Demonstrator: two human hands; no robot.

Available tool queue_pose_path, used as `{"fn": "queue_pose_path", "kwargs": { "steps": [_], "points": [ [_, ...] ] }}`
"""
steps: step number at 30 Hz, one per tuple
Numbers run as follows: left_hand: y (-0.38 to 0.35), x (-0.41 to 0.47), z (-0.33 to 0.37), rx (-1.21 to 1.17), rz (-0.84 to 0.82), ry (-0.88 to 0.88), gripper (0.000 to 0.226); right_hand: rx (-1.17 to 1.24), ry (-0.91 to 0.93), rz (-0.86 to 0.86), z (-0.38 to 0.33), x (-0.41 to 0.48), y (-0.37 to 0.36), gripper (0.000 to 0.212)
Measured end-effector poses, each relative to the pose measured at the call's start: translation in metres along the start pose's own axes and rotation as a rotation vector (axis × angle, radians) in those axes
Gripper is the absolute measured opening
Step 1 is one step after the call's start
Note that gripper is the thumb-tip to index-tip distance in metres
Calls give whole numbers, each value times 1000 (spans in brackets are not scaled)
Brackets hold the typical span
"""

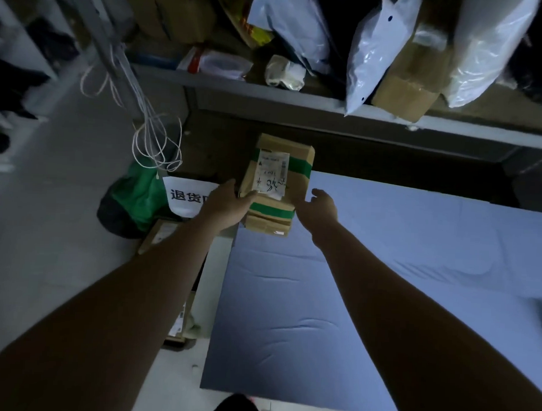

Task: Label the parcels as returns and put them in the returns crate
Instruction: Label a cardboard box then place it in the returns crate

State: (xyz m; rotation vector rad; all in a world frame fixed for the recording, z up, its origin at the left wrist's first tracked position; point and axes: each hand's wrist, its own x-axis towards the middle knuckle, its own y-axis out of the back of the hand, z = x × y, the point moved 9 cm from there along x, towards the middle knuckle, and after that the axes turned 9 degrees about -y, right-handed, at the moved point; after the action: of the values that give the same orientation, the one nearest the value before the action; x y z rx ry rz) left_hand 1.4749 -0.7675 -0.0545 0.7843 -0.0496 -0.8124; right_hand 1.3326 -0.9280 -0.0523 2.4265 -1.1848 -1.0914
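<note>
A brown cardboard parcel [278, 187] with green tape bands and a white shipping label with handwriting is held over the far left corner of the blue-covered table [353, 286]. My left hand [229, 203] grips its left side, thumb on top near the label. My right hand [321, 207] is at the parcel's right edge with fingers loosely spread; whether it touches the box is unclear. Left of the table, low down, a white sign with Chinese characters [187, 198] marks a box on the floor with a cardboard parcel [159, 234] inside, partly hidden by my left arm.
A grey shelf [299, 94] runs across the back, loaded with white poly bags [372, 54] and cardboard boxes. White cords [154, 144] hang from a post at the left. A green and black bag [133, 199] sits on the floor beside the sign.
</note>
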Motion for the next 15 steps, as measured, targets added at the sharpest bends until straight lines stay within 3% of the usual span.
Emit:
{"fn": "queue_pose_path", "kwargs": {
  "steps": [3,5,8,15],
  "points": [
    [-13,33,-3,-136,-67,51,40,65,-29,-69,-10,26,-14,72],
    [-13,49,0,-177,-42,47,26,84,14,-122,-16,39,-21,55],
    [-14,54,7,-177,-4,3,31,109,58,-117,-17,49,-20,36],
    [-30,34,47,-187,75,-75,39,253,101,-167,-2,44,20,45]
  ]
}}
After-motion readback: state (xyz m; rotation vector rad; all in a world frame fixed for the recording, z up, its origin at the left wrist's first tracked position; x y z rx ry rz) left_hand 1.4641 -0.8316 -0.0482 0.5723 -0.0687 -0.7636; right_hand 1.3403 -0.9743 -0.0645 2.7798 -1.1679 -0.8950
